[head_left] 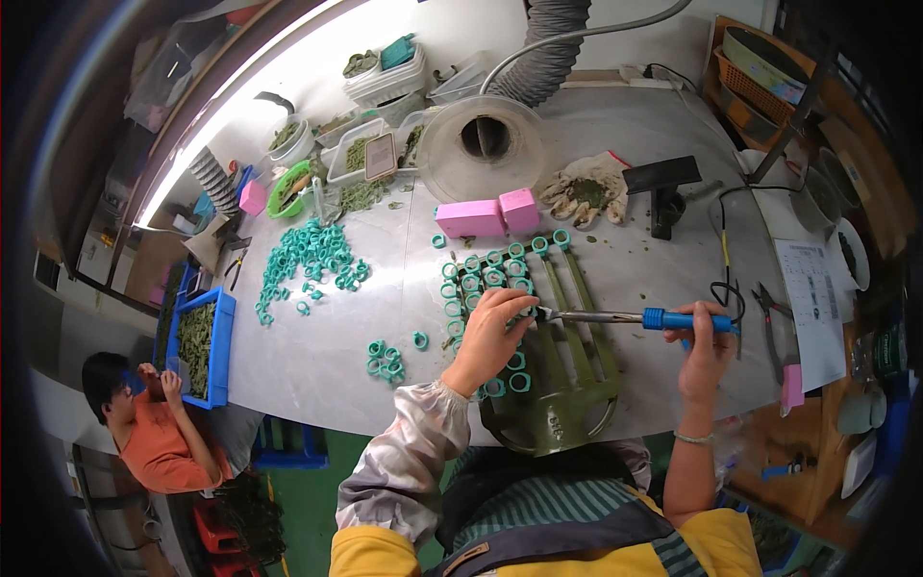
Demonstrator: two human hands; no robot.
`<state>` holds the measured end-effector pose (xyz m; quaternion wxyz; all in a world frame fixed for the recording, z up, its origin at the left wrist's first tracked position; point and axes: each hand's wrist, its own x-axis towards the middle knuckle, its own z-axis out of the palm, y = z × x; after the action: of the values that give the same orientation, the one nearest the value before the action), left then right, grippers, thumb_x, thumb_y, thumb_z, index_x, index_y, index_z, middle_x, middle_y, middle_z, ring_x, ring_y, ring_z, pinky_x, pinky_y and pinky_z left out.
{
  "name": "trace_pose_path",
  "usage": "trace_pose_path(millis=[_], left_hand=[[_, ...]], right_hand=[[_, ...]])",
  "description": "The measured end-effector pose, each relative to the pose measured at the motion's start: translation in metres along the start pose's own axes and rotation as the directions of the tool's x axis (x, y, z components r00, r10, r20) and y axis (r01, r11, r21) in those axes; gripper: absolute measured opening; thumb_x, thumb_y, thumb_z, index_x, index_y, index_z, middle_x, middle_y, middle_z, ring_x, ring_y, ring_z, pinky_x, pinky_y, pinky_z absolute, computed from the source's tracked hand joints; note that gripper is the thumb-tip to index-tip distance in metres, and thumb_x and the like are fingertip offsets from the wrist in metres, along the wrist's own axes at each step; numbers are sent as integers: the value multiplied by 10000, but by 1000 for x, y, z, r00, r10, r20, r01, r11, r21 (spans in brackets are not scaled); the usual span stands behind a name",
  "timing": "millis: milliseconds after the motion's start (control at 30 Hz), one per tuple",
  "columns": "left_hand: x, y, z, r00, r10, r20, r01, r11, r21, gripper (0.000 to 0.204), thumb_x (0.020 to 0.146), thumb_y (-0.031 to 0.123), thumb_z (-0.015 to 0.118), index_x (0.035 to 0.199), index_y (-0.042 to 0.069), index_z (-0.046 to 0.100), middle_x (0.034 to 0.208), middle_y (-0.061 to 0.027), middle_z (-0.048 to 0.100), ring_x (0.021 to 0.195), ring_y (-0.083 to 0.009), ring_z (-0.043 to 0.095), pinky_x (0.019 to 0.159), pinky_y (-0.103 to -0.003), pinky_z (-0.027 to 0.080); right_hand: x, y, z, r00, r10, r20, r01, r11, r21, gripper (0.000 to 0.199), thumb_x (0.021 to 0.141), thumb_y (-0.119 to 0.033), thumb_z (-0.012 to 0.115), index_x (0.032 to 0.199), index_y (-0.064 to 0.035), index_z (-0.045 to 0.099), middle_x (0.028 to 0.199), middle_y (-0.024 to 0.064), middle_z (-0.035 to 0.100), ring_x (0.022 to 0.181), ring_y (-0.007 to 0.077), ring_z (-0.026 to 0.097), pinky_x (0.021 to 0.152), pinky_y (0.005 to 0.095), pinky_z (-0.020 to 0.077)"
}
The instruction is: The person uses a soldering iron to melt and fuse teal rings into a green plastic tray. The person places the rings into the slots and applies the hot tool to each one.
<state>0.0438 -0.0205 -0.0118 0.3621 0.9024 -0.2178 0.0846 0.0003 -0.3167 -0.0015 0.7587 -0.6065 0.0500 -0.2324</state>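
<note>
My right hand [707, 354] is closed around the blue handle of a soldering iron [615, 317], whose metal shaft points left. Its tip meets the fingertips of my left hand [492, 332], which are pinched together over the rows of teal rings [493, 277]. What they pinch is hidden beneath them. Those rings stand in rows along an olive-green frame with long bars [553, 404], which lies on the table in front of me. Left of the frame, a few loose teal rings [385, 361] lie in a small cluster, with a larger heap [312, 255] farther back.
Pink blocks [471, 218], a dirty glove [588, 189] and a black stand [663, 192] sit behind the frame. A ventilation hose with a clear round hood [452, 159] is at the back. Pliers [769, 322] lie right. A co-worker in orange [159, 442] sits left beside a blue crate [220, 351].
</note>
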Motion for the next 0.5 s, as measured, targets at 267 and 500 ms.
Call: trace_pose_path(millis=[267,500], left_hand=[[3,-1,1,999,17,42,-18,1000,19,294,810,10,684,1103,40,677,1164,-107,638,1083,-323,545,930,-407,466],[-8,-23,-48,976,-169,-139,145,976,-165,168,845,-10,649,1011,15,639,1014,-118,576,900,-273,602,799,-327,505]], right_hand=[[-1,-10,-7,1000,-19,-17,19,1000,-7,215,960,-202,607,901,1,651,812,99,695,582,155,656,560,273,556],[2,-18,-20,998,-14,-59,15,1000,26,214,942,-212,626,898,-5,656,786,105,688,559,154,640,494,239,535]])
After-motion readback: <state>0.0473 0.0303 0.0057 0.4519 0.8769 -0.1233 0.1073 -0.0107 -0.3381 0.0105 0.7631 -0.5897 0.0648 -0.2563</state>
